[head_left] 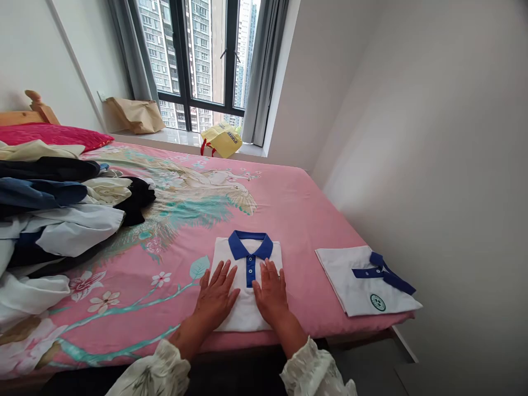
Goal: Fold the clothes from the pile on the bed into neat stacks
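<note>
A white polo shirt (239,308) with a blue collar and placket lies folded into a neat rectangle near the front edge of the bed, collar pointing away from me. My left hand (216,294) rests flat on its left side, fingers spread. On the right side, beside the placket, my right hand (271,291) lies flat with its fingers stretched out. Neither hand grips the cloth. Another folded white polo shirt (358,280), with a blue collar and a round green badge, lies turned sideways at the bed's right corner.
A heap of loose clothes (78,220) covers the bed's left side, before a red pillow (53,136). Pink floral bedding (284,198) spreads beneath everything. A brown paper bag (138,115) and a yellow bag (223,138) sit by the window. A wall (433,165) rises at right.
</note>
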`<state>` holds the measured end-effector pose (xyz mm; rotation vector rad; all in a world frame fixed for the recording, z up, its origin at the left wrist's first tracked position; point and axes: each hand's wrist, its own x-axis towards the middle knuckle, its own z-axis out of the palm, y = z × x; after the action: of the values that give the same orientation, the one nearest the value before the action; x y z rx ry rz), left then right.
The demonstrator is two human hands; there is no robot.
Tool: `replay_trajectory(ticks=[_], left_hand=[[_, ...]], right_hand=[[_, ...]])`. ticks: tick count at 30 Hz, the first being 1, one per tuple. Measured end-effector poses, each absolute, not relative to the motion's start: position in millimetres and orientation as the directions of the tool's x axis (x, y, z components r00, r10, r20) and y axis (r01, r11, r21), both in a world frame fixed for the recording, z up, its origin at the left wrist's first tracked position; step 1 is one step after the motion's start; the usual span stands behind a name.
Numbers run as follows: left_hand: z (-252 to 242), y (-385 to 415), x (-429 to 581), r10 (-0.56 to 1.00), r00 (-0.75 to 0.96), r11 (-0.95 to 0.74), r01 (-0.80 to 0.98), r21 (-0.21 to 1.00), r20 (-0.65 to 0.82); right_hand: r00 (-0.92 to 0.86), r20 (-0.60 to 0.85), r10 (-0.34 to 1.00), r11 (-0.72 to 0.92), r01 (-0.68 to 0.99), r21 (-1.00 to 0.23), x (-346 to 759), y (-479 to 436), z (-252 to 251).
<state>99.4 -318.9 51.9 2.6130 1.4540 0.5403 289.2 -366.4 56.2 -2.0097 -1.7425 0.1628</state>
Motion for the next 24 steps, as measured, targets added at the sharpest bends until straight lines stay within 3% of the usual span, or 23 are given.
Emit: replay_trajectory(ticks=[4, 7, 11, 13, 20, 22, 24], left_hand=[[27, -320, 92, 0.908, 0.407, -0.42, 0.883, 0.211, 0.105], [27, -321, 88, 0.91, 0.4, -0.415, 0.884, 0.216, 0.111], [44, -321, 107, 0.773, 0.594, -0.632, 0.751, 0.193, 0.222], [45, -324, 111, 0.705, 0.675, -0.708, 0.684, 0.173, 0.215], [38, -340, 61, 0.66, 0.749, -0.745, 0.643, 0.178, 0.057], [51, -336, 63, 0.673, 0.736, -0.733, 0.652, 0.195, 0.071], [64, -329, 79, 0.684, 0.715, -0.728, 0.654, 0.207, 0.145]], right_hand=[[0.298, -0.005, 0.955, -0.281, 0.893, -0.352, 302, -375, 30], [0.409, 0.005, 0.912, -0.383, 0.859, -0.339, 318, -380, 35], [0.171, 0.184, 0.968, -0.089, 0.919, -0.384, 310, -377, 51], [0.039, 0.167, 0.985, 0.027, 0.925, -0.379, 302, -379, 49], [0.047, -0.123, 0.991, -0.085, 0.942, -0.324, 331, -422, 46], [0.087, -0.134, 0.987, -0.126, 0.939, -0.321, 333, -419, 60], [0.116, -0.043, 0.992, -0.124, 0.934, -0.336, 322, -407, 74]])
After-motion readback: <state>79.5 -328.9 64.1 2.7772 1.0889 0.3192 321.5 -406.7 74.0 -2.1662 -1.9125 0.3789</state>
